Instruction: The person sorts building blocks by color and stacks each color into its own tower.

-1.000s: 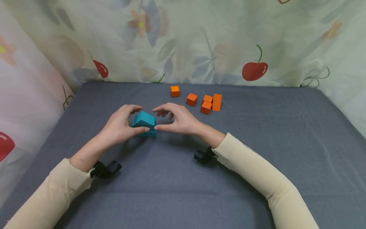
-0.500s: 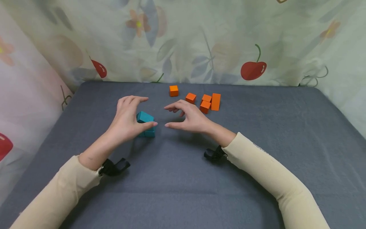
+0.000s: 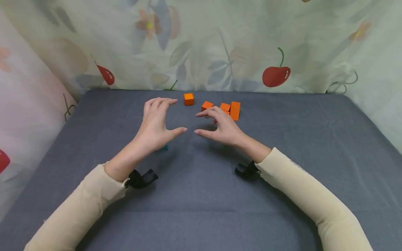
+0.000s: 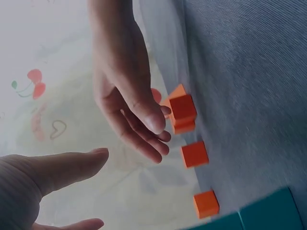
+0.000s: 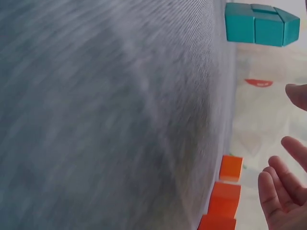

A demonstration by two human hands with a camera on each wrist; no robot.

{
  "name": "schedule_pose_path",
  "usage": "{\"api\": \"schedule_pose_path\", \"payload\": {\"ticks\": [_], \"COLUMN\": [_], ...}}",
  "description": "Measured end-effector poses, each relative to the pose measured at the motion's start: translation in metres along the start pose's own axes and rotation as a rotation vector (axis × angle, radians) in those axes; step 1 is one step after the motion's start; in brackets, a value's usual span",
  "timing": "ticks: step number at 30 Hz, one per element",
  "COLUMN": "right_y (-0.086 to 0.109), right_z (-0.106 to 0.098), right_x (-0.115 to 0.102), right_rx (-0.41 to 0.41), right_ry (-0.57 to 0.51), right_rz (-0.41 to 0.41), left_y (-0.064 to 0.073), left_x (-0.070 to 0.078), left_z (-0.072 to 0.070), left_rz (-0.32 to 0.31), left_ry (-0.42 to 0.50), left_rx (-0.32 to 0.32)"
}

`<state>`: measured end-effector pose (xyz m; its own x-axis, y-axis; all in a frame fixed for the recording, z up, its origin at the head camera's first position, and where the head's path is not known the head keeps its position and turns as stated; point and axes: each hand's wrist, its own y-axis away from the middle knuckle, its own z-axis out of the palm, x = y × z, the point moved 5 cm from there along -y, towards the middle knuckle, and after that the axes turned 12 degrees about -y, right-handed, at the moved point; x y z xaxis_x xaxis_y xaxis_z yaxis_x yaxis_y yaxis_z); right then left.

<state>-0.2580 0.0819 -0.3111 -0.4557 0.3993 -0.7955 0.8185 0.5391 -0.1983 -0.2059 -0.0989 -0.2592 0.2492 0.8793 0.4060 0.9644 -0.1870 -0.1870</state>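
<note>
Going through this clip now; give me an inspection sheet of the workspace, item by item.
Surface: dark grey-blue cloth with faint creases.
Job's things: teal blocks grouped together, mostly hidden behind the left hand in the head view; five orange blocks toward the back edge, some partly covered by the right hand.
Clutter: nothing seen.
Grippers: left hand and right hand both bare, fingers spread from thumbs, holding nothing.
Cables: thin looping line at back right; cord or print, cannot tell.
Surroundings: curtain printed with flowers, leaves and cherries.
</note>
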Motion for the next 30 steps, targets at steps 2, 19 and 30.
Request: {"api": "schedule_pose_path", "payload": {"ticks": [2,19,30], "right_y": [0.003,0.021,0.027], "right_z": [-0.004,-0.028,-0.039], "right_x": [0.002,0.016,0.023], "right_rx": [0.016,0.086,0.158], "right_ry": [0.010,0.103,0.115], "right_rz": [0.002,0.071,0.106], "left_y": [-0.002,-0.014,-0.026], "left_x": [0.004,0.030,0.038], "left_z": [0.002,0.023,0.041], "left_rz": [0.006,0.025,0.011], "left_ry": [0.008,0.067,0.105], "left_rx": [-0.003,-0.049,-0.076]}}
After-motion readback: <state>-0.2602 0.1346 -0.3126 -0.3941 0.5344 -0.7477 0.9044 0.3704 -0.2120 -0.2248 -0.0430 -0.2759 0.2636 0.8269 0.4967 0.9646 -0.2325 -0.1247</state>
